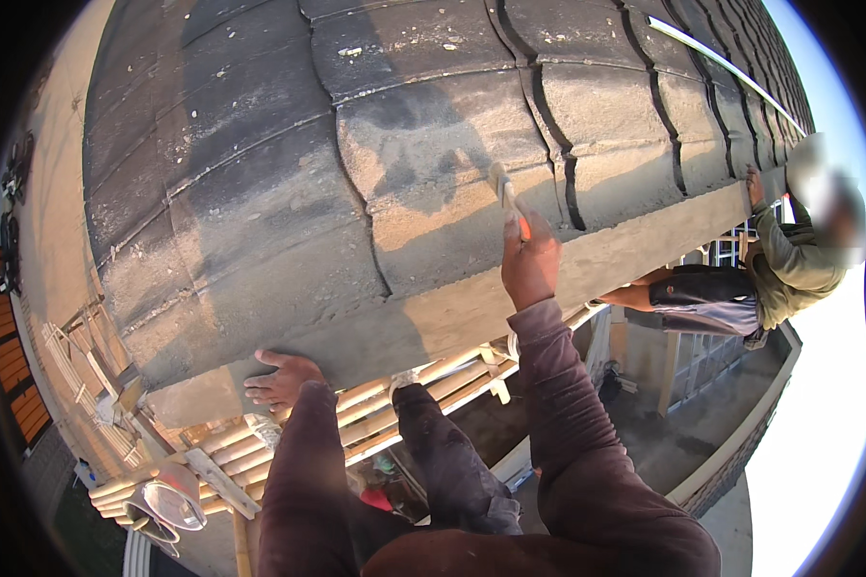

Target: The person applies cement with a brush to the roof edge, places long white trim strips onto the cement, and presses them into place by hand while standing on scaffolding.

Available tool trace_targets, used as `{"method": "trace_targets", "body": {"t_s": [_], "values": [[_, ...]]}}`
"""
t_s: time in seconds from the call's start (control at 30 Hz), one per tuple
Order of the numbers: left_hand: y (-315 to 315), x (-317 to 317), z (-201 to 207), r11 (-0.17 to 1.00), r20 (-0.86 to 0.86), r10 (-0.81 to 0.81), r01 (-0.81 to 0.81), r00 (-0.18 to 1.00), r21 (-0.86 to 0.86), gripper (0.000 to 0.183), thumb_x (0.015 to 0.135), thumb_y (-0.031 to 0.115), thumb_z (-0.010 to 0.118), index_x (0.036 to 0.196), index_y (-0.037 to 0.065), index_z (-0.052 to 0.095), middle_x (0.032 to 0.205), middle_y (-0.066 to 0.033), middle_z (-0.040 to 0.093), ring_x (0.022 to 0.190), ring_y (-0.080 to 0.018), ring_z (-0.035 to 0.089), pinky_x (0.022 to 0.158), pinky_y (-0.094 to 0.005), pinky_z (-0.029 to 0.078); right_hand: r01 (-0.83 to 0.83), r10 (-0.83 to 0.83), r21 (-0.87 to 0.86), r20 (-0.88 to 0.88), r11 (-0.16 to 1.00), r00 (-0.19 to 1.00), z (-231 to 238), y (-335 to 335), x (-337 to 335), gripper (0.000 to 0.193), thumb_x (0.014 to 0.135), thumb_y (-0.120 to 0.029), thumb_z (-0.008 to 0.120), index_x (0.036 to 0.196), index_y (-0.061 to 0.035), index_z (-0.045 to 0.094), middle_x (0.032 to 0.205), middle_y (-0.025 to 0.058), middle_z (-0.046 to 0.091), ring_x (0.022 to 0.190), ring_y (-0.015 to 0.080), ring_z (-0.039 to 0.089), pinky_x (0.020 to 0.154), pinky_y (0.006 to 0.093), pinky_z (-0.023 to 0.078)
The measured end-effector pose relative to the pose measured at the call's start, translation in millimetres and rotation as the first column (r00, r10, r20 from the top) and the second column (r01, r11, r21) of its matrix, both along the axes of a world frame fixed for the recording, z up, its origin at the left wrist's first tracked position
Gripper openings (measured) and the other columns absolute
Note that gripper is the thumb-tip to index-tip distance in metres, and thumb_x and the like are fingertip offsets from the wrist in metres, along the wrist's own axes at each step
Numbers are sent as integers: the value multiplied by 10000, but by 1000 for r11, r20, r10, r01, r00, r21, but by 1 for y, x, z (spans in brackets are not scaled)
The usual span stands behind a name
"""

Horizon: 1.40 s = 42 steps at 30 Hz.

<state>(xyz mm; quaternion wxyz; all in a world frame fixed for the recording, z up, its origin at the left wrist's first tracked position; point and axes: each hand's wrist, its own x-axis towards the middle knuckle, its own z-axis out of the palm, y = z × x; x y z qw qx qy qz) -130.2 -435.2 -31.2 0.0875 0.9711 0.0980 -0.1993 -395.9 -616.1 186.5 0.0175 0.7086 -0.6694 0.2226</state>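
Grey roof tiles point(260, 173), curved and overlapping in rows, dusty and speckled with mortar crumbs; a smooth band of sandy mortar point(635, 250) runs along the roof's lower edge. Right hand point(529, 260) is clenched around one brush point(506, 197): orange handle sticks out above the fist, pale bristle head beyond it lies against a tile just above the mortar band. Grip is a full fist, thumb side up. Left hand point(281, 380) is released, fingers spread flat, palm pressed on the mortar at the roof's lower edge, well apart from the brush. Both sleeves are dark maroon. Below the edge: pale wooden planks point(375, 409) laid side by side, scaffold-like, and a round metal bucket point(168, 505) near the lower left. One other person point(789, 264) in an olive top is at the right end of the same edge, one hand up on the mortar. Tile count runs out of view; can't give a total.
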Motion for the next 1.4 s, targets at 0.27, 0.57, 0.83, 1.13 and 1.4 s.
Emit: {"method": "trace_targets", "body": {"t_s": [0.27, 0.57, 0.83, 1.13, 1.4], "values": [[0, 1, -4, 999, 10, 28, -28, 1000, 20, 979, 971, 783, 229, 1611, 42, 239, 1680, -169, 222, 1563, -305, 195, 1262, -491, 156, -94, -40, 281, 436, 955, 899, 19, -18, 86, 279, 975, -196, 551, 1017, 36, 700, 666, 217, 646, 563, 360, 614, 587, 432, 498], [0, 0, 0, 1000, 10, 6, -6, 1000, 8, 955, 983, 769, 232, 1611, 50, 244, 1686, -167, 205, 1560, -310, 199, 1264, -485, 160, 235, -310, 206, 520, 950, 796, -11, -37, 75, 326, 939, -221, 526, 757, 26, 639, 597, 157, 639, 490, 272, 604, 552, 410, 487], [-2, 0, 2, 996, 25, -31, 28, 999, 83, 924, 999, 744, 231, 1596, 40, 281, 1667, -170, 256, 1538, -325, 262, 1250, -488, 202, 210, -218, 66, 421, 976, 881, 22, -61, 99, 317, 1012, -189, 555, 1137, 65, 697, 722, 147, 698, 587, 185, 673, 546, 330, 534], [-7, 4, 9, 1000, -42, 9, -9, 999, 13, 924, 1009, 728, 241, 1611, 28, 210, 1685, -176, 184, 1564, -347, 153, 1268, -491, 161, -416, 402, 333, 113, 846, 909, -98, -36, 182, 374, 980, -191, 598, 1276, 37, 577, 1045, 247, 693, 928, 433, 686, 793, 507, 565], [-6, 7, 9, 998, -67, 44, -47, 997, -41, 925, 1008, 720, 262, 1623, 37, 163, 1693, -181, 141, 1572, -343, 112, 1273, -493, 123, -617, 553, 471, 285, 630, 783, -81, -34, 289, 372, 995, -199, 576, 1277, 43, 585, 1042, 240, 690, 931, 418, 687, 781, 484, 572]]}}
